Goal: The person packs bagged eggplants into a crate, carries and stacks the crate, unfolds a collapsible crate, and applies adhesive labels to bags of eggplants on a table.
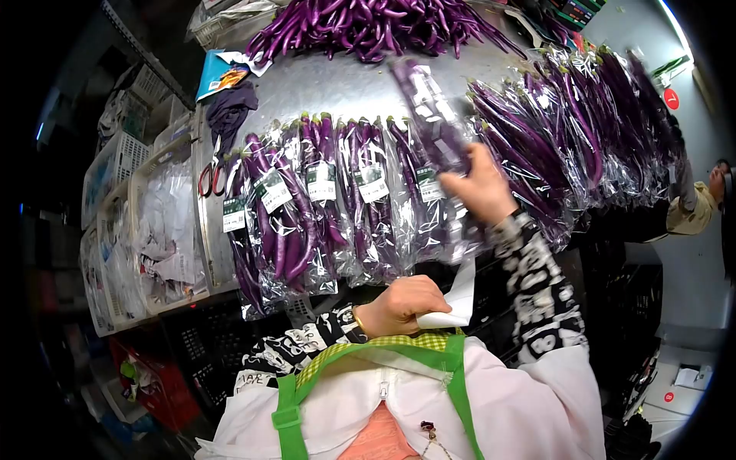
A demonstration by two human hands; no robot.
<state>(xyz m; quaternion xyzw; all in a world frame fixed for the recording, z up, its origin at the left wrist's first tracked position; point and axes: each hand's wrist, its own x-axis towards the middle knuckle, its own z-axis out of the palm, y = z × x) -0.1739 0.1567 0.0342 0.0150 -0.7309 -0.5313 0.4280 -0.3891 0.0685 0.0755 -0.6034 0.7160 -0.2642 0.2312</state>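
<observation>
My left hand point(404, 304) is closed at the table's front edge, close to my apron. A white paper strip point(460, 297), which looks like a label roll's end, is pinched in it. My right hand point(484, 188) grips the lower part of a clear bag of long purple eggplants point(431, 107), blurred by motion and tilted over the row. Under and beside it lie labelled bags of eggplants point(371, 184), each with a green and white sticker. Another labelled bag point(280, 203) lies further left.
Loose eggplants point(368, 27) are heaped at the table's back. Bagged eggplants point(567, 130) fill the right side. Red-handled scissors point(211, 180) and a dark cloth point(231, 107) lie at the left, beside crates of plastic bags point(165, 222). Another person's sleeve point(688, 211) shows far right.
</observation>
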